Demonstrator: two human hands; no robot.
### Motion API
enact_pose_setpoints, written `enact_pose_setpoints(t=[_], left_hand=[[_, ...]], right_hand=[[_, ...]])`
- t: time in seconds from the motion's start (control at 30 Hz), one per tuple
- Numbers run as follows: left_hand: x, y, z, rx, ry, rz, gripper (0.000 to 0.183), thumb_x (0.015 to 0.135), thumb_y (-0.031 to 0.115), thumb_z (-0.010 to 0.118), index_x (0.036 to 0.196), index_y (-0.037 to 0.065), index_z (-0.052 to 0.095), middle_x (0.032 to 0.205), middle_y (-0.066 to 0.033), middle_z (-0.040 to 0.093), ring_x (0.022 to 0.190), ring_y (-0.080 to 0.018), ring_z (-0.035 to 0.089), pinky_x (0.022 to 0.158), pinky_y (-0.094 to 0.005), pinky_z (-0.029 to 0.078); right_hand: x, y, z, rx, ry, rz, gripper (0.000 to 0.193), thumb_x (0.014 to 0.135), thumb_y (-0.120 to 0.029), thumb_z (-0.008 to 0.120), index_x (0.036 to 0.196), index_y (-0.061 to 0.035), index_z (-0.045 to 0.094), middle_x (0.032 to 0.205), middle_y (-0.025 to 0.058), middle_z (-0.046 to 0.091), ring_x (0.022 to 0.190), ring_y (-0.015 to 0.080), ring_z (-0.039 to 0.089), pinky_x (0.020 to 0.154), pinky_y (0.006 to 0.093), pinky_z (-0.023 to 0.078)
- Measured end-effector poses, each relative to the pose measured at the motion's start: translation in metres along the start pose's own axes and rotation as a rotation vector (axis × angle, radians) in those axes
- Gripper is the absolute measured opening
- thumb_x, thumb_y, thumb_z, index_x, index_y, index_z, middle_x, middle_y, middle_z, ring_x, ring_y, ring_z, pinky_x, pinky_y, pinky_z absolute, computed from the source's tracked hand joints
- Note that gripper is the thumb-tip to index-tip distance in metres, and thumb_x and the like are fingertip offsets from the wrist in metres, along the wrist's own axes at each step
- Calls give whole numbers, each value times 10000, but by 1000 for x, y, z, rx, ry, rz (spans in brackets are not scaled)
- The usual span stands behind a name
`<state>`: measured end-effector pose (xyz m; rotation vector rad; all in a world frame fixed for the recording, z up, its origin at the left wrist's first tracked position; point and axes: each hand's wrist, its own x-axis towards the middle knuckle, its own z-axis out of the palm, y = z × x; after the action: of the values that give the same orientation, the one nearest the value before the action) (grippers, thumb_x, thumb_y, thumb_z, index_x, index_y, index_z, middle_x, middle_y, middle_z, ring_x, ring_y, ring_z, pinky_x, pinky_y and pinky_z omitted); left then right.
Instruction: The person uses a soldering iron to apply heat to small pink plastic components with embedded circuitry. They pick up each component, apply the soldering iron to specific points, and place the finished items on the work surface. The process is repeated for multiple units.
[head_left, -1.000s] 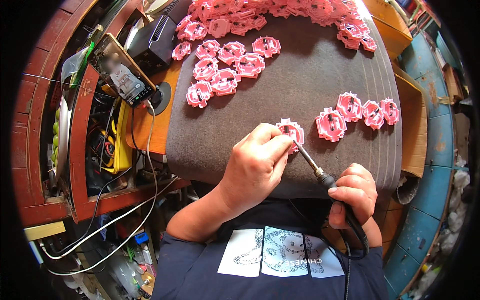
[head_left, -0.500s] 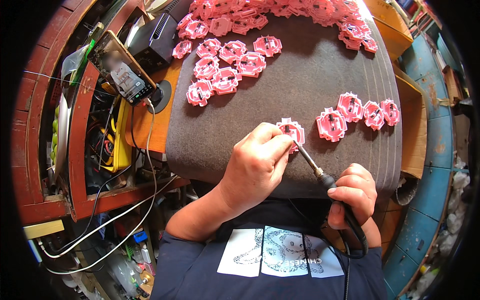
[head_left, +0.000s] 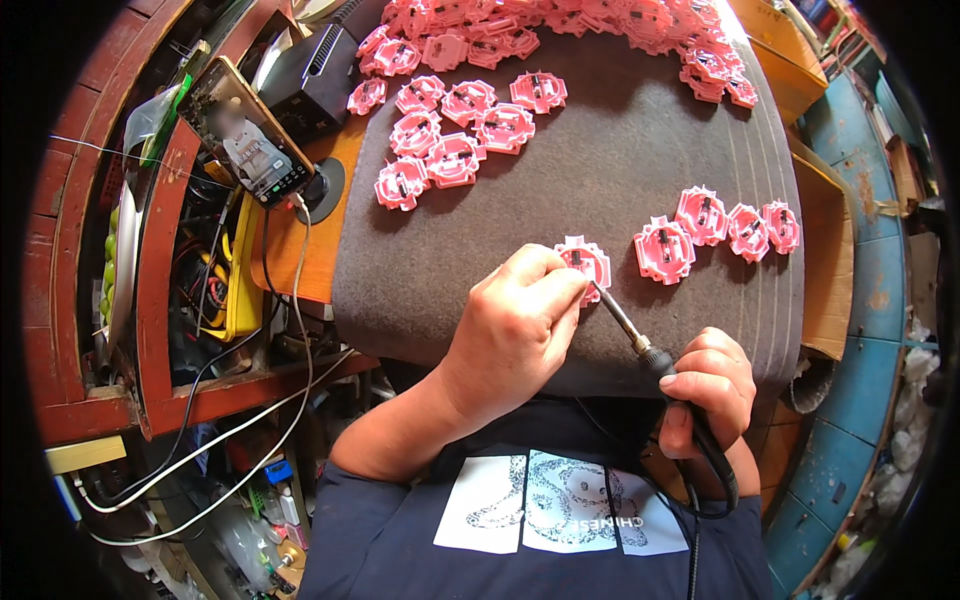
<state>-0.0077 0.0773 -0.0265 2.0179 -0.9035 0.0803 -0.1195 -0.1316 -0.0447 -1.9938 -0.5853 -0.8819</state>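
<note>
My right hand (head_left: 710, 385) is wrapped round the black handle of a soldering iron (head_left: 655, 358). The iron's metal shaft slants up and left, and its tip reaches a pink plastic part (head_left: 590, 262) with a dark piece inside. Thumb and forefinger of my left hand (head_left: 520, 325) are pinched together at that part's lower left side, covering some of it. Whatever lies between those fingertips is hidden. To the right of this part sits a small group of similar pink parts (head_left: 664, 250), lying apart from my hands on the dark grey mat (head_left: 600, 180).
More pink parts (head_left: 455, 160) lie at the left of the mat, and a big heap (head_left: 620, 20) covers its far edge. A phone (head_left: 250, 140) on a stand and a black box (head_left: 310, 85) are at left. Cardboard boxes (head_left: 825, 270) border the right side. White cables (head_left: 250, 455) hang at lower left.
</note>
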Motion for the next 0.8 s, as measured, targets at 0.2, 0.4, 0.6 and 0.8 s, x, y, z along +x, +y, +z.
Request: enact_pose_setpoints(t=[0.2, 0.4, 0.6, 0.8], left_hand=[[0, -1, 1, 8, 17, 12, 171, 848, -61, 781, 1004, 4, 755, 942, -138, 699, 823, -290, 722, 740, -365, 587], [0, -1, 1, 0, 4, 21, 134, 887, 1, 767, 1013, 27, 729, 951, -143, 662, 836, -344, 707, 752, -424, 589], [0, 0, 0, 16, 13, 15, 164, 851, -50, 784, 1001, 9, 757, 945, -142, 700, 825, -303, 722, 739, -370, 588], [0, 0, 1, -5, 19, 17, 155, 858, -39, 790, 999, 14, 753, 947, -143, 701, 823, -310, 719, 738, -377, 587]], right_hand=[[0, 0, 0, -5, -8, -6, 185, 841, -79, 658, 1020, -34, 643, 667, 45, 589, 505, 191, 515, 501, 346, 384], [-5, 0, 0, 3, 46, 22, 170, 883, -110, 662, 1033, -34, 645, 694, 60, 594, 534, 211, 538, 511, 350, 421], [-13, 0, 2, -30, 106, 54, 212, 893, -116, 689, 1074, -20, 637, 771, 102, 608, 577, 237, 562, 521, 365, 450], [-15, 0, 5, -60, 122, 63, 296, 878, -79, 746, 1147, -14, 640, 864, 138, 621, 644, 248, 582, 553, 368, 467]])
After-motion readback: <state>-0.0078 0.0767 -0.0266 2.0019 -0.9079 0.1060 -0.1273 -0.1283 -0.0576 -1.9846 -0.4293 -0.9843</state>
